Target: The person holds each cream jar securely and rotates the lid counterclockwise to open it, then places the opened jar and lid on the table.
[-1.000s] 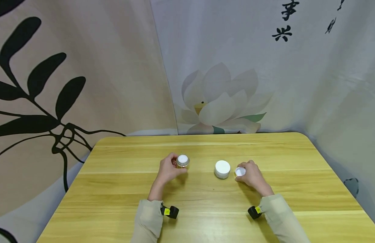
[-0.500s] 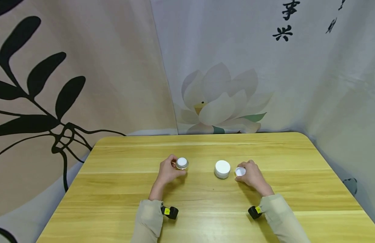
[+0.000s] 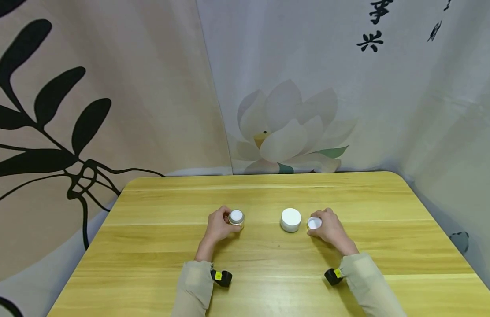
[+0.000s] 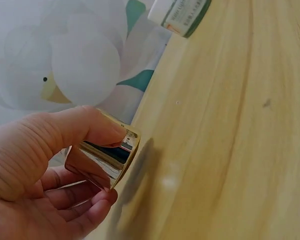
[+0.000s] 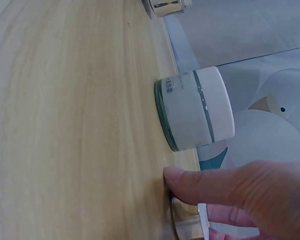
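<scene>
My left hand (image 3: 219, 225), pinching the gold jar (image 3: 236, 217), eases it nearer me, seemingly lowering it, while my right hand (image 3: 328, 226) pinches the small round piece (image 3: 314, 223).

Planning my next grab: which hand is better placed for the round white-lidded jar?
Likely the right hand, beside the jar, though holding a round gold-and-white piece; the left hand, farther off, holds a gold container.

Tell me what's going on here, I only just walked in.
Someone is working bare-handed at a wooden table. The left hand holds a small gold jar with a white top. The right hand pinches a lid-like piece, white inside, on the table. A larger white-capped jar stands upright between the hands, nearer the right one, touched by neither.
</scene>
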Tool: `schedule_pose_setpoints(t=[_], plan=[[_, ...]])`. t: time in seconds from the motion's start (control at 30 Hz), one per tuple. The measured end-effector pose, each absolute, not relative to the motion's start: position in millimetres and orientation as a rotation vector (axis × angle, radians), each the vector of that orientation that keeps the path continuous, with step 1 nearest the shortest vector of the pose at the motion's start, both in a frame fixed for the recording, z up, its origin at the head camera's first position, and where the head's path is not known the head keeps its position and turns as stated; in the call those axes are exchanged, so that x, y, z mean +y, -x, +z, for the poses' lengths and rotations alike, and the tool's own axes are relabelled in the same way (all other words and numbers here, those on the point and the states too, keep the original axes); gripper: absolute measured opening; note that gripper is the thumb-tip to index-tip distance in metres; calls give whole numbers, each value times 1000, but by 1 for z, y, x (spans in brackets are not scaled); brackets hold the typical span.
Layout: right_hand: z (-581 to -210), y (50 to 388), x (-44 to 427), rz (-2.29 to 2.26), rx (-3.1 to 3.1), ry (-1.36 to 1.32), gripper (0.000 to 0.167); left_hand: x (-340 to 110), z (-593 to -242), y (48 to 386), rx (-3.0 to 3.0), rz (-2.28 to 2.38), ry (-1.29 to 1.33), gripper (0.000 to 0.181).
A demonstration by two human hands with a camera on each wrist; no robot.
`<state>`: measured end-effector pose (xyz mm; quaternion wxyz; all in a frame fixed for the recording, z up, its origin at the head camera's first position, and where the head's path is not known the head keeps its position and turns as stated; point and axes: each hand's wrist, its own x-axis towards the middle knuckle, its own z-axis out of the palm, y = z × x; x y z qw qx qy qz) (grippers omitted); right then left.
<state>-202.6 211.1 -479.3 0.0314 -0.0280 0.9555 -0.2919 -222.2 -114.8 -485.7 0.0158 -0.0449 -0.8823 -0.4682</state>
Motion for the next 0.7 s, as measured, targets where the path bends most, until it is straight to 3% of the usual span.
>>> schedule_pose_setpoints(t=[0.7], plan=[[-479, 203, 212, -933, 2939, 91, 48, -115, -493, 225, -2777, -1412, 95, 40]])
